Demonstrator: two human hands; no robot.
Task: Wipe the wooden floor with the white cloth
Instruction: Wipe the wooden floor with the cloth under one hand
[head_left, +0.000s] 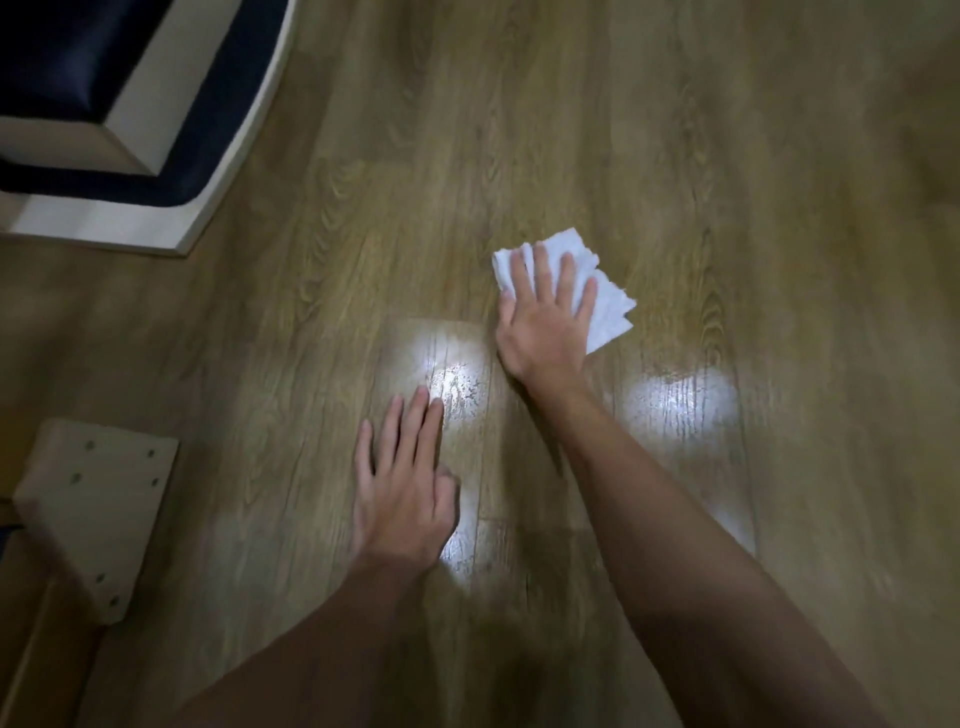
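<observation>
The wooden floor fills the view, brown planks with bright glossy reflections near the middle. A crumpled white cloth lies flat on it, right of centre. My right hand presses down on the cloth with fingers spread, covering its left half. My left hand rests palm-down on the bare floor, nearer to me and to the left, fingers apart and holding nothing.
A dark blue and white piece of furniture stands at the top left. A beige block with screw holes sits at the lower left edge. Open floor stretches to the right and beyond the cloth.
</observation>
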